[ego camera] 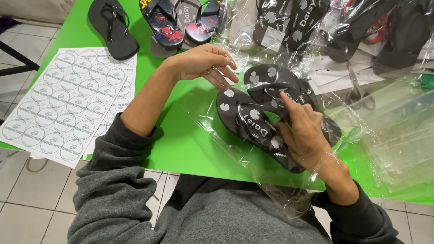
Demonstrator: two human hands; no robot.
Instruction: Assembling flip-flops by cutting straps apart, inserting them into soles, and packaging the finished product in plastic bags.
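A pair of black flip-flops with white flower prints (253, 113) lies on the green table (181, 144), partly inside a clear plastic bag (212, 131). My right hand (305, 133) is inside the bag and grips the flip-flops by their straps and soles. My left hand (205, 63) hovers at the bag's far end, fingers pinching the thin plastic edge near the toe of the flip-flops.
A sheet of round stickers (63, 104) lies at the left. A plain black flip-flop (113, 27), patterned pairs (181, 22) and bagged pairs (289, 22) line the back. Scissors (359, 92) and a stack of clear bags (393, 131) lie at the right. Tiled floor lies below.
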